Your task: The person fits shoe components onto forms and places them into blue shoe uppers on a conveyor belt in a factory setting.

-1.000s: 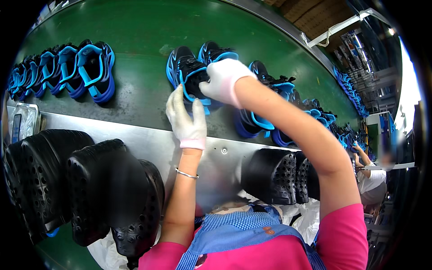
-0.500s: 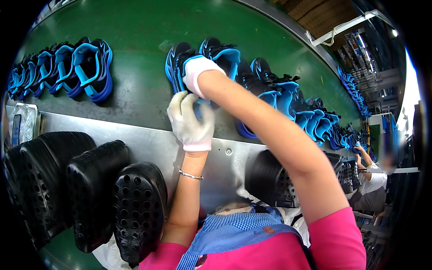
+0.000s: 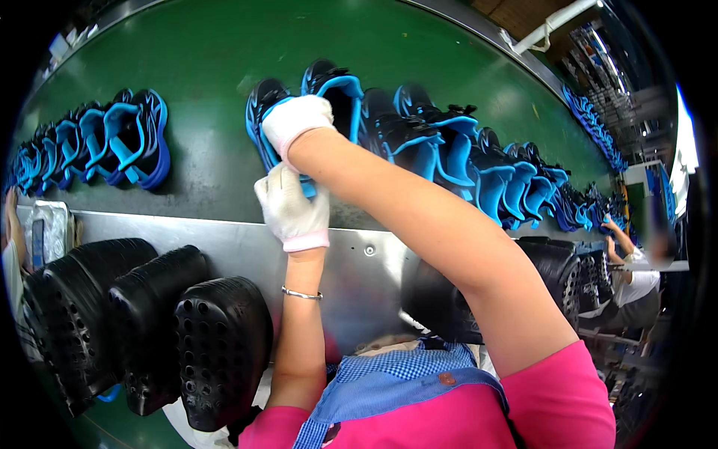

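Observation:
A black-and-blue sneaker stands on the green bench in front of me, toe pointing away. My right hand, in a white glove, is closed at its opening, the fingertips hidden. At the heel, my left hand, gloved too, has its fingers curled against the light-blue collar. The inside of this shoe is covered by my hands. Just to the right stands a matching sneaker, its blue lining showing.
Rows of similar sneakers run along the bench on the left and right. Stacks of black shoe-shaped pieces with round holes stand along the near metal edge. A co-worker is at the far right.
The view has shifted a little. My left fingers have closed in at the heel, and my right hand has become more visible over the shoe's opening.

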Demonstrator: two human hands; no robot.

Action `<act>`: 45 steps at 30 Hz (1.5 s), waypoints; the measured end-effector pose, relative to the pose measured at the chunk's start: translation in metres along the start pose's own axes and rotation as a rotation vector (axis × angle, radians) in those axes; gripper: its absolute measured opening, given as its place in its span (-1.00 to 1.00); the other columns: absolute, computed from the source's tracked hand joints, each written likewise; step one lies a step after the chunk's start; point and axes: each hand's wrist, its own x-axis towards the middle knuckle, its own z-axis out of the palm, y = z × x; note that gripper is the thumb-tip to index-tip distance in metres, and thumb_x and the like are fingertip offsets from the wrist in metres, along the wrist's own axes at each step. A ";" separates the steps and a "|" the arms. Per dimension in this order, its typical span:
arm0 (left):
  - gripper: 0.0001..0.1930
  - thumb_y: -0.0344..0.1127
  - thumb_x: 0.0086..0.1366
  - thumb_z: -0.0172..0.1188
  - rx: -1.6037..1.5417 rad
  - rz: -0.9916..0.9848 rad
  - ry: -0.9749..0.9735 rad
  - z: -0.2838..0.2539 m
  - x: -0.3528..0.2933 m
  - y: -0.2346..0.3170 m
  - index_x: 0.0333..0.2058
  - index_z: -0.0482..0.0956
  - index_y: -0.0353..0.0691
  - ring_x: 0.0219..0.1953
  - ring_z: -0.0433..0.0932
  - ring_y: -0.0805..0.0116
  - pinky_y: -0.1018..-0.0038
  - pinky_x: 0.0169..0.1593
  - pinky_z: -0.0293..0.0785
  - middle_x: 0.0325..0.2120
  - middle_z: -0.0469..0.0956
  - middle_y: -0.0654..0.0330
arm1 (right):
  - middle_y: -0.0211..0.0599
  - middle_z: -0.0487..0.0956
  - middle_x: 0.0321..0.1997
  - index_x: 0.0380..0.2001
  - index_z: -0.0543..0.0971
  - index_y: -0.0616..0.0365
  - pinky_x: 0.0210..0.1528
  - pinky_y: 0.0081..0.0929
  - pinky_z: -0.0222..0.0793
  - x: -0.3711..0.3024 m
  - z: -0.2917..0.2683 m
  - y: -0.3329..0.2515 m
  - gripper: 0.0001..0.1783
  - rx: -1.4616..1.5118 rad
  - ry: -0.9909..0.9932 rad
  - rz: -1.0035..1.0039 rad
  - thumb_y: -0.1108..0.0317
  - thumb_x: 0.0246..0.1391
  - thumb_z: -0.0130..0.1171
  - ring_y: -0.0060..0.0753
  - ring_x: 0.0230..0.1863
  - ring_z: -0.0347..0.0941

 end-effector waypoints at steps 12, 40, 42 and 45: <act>-0.59 -0.07 0.17 0.12 0.505 -0.337 -1.044 -0.003 0.084 -0.002 -0.15 0.65 -0.26 -0.10 0.63 0.01 0.32 -0.06 0.53 -0.13 0.63 -0.05 | -0.09 0.65 -0.35 -0.31 0.65 0.13 -0.24 -0.15 0.50 -0.161 -0.051 0.072 -0.72 0.106 0.107 -0.217 0.21 0.16 0.03 0.00 -0.27 0.60; -0.55 0.00 0.30 0.05 0.851 -0.069 -0.744 0.003 0.095 0.017 -0.03 0.59 -0.22 -0.12 0.58 -0.11 0.21 -0.03 0.49 -0.07 0.59 -0.07 | -0.19 0.51 -0.01 -0.04 0.49 0.06 0.10 -0.32 0.37 -0.642 0.174 0.356 -0.48 0.255 0.539 1.185 0.05 -0.04 0.28 -0.14 0.07 0.45; -0.55 0.01 0.33 -0.01 0.830 0.072 -0.538 -0.007 0.058 0.057 0.02 0.58 -0.13 -0.05 0.55 -0.07 0.21 0.04 0.45 0.03 0.54 0.03 | -0.19 0.51 -0.04 -0.07 0.49 0.06 0.09 -0.31 0.37 -0.645 0.174 0.357 -0.51 0.239 0.537 1.193 0.06 -0.04 0.29 -0.13 0.05 0.44; -0.56 0.04 0.35 -0.05 0.781 0.189 -0.362 -0.009 0.038 0.057 0.03 0.59 -0.03 0.10 0.44 0.01 0.22 0.16 0.36 0.17 0.42 0.16 | -0.19 0.51 -0.10 -0.14 0.48 0.07 0.05 -0.29 0.38 -0.644 0.170 0.363 -0.55 0.213 0.522 1.128 0.08 -0.05 0.30 -0.11 0.01 0.45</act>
